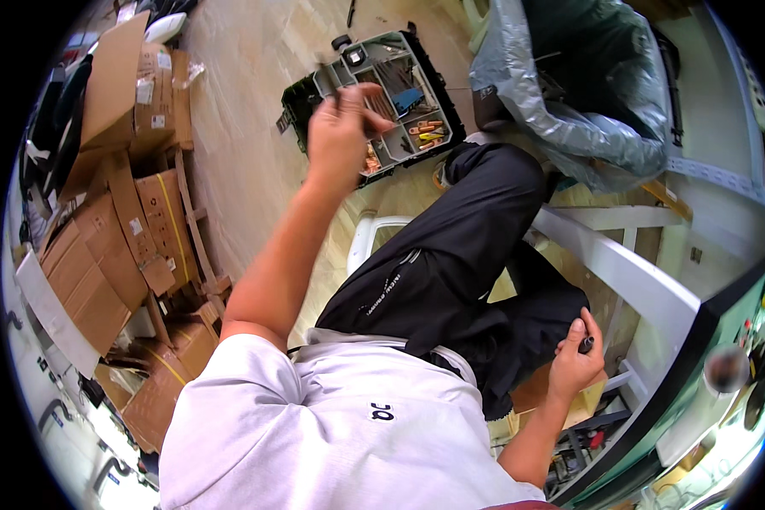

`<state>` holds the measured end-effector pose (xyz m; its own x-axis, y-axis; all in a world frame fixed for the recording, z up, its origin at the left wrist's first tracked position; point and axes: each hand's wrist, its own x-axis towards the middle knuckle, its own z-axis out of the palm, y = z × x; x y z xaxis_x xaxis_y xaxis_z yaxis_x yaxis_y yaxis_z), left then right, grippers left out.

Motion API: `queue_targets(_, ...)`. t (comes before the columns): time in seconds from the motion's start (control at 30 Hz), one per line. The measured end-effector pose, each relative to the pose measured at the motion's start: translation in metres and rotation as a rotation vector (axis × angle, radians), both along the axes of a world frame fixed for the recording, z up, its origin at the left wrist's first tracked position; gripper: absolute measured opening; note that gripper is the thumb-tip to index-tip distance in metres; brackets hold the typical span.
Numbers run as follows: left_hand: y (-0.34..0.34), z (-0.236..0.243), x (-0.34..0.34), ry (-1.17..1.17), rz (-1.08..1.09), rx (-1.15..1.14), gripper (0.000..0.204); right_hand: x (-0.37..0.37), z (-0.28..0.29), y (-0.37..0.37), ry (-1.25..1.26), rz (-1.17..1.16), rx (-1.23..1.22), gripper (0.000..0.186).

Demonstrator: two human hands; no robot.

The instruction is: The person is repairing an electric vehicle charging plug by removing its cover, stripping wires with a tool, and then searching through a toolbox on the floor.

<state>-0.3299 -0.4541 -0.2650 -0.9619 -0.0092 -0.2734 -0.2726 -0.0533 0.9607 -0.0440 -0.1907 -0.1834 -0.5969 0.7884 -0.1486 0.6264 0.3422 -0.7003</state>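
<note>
Head view showed the hands well apart. Blurred, the left hand hung over the open toolbox, and whether it gripped the dark cylinder just beside it could not be told. The right hand was closed around a small dark rod near the bent right leg, presumably to keep it handy. The toolbox lay on the floor, probably spread open for easy reach.
</note>
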Motion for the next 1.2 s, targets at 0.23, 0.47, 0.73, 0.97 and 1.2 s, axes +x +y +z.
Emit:
queue_targets(0.23, -0.058, -0.107, -0.045, -0.310, 0.173, -0.081, 0.030, 0.010, -0.063, 0.061, -0.415, 0.160, 0.313, 0.022)
queue_targets(0.47, -0.038, -0.214, -0.065, -0.638, 0.162, -0.260, 0.021, 0.007, -0.130, 0.100, -0.504, 0.307, 0.474, 0.021)
queue_targets(0.73, -0.003, -0.318, -0.093, -0.594, 0.221, -0.407, 0.015, -0.026, -0.143, 0.110, -0.580, 0.331, 0.421, 0.015)
queue_targets(0.97, 0.013, -0.355, -0.111, -0.656, 0.223, -0.705, 0.018, -0.037, -0.144, 0.117, -0.658, 0.349, 0.406, 0.015)
queue_targets(1.2, 0.015, -0.342, -0.100, -0.569, 0.202, -0.893, 0.019, -0.044, -0.144, 0.114, -0.668, 0.341, 0.419, 0.014)
